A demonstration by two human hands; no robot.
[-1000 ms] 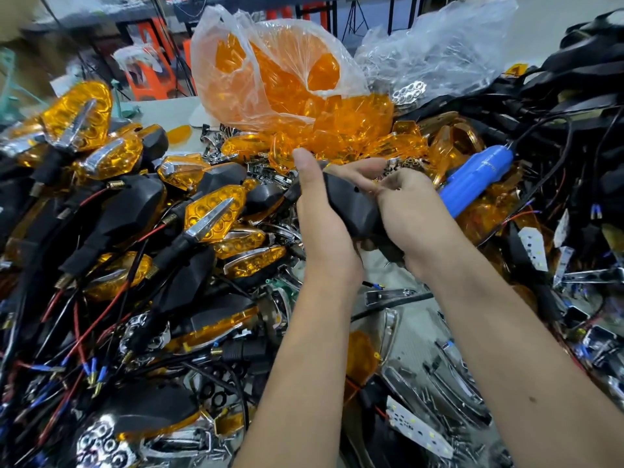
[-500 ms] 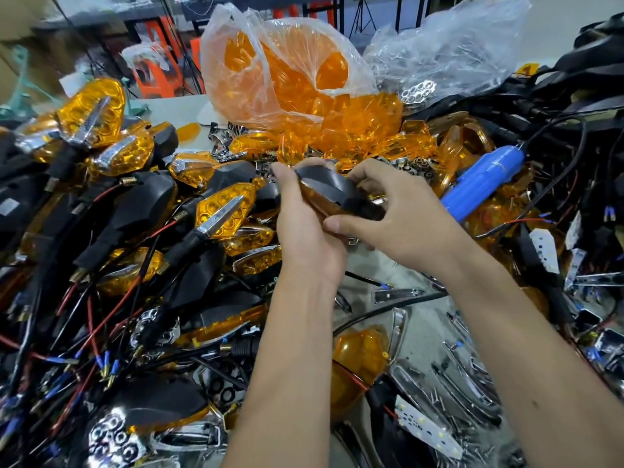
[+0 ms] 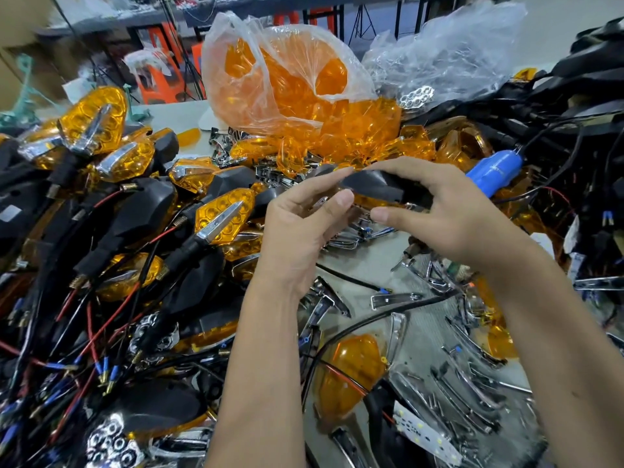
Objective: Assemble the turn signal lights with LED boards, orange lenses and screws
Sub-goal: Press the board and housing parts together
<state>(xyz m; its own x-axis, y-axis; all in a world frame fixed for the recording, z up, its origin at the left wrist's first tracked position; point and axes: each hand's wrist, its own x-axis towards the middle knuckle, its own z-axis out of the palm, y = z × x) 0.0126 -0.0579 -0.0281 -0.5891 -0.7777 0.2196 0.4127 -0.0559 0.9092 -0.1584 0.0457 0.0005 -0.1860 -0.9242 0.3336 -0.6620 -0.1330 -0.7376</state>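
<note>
A black turn signal housing [image 3: 374, 186] with an orange lens edge showing under it hangs above the table's middle. My right hand [image 3: 449, 214] grips it from the right, fingers over the top and thumb below. My left hand [image 3: 304, 224] pinches its left tip between fingertips and thumb. An orange lens [image 3: 351, 373] with a black wire across it lies near the front. A white LED board [image 3: 425, 434] lies at the front right. The blue electric screwdriver [image 3: 496, 170] lies behind my right hand.
Assembled black and orange signals [image 3: 135, 211] with red and black wires are heaped on the left. A plastic bag of orange lenses [image 3: 290, 82] stands at the back. Chrome trim strips [image 3: 466, 393] are strewn over the grey table [image 3: 381, 265]. Black housings and cables [image 3: 580, 106] crowd the right.
The housing has been turned in both hands and lifted slightly. My left hand has shifted from wrapping its side to pinching its left tip.
</note>
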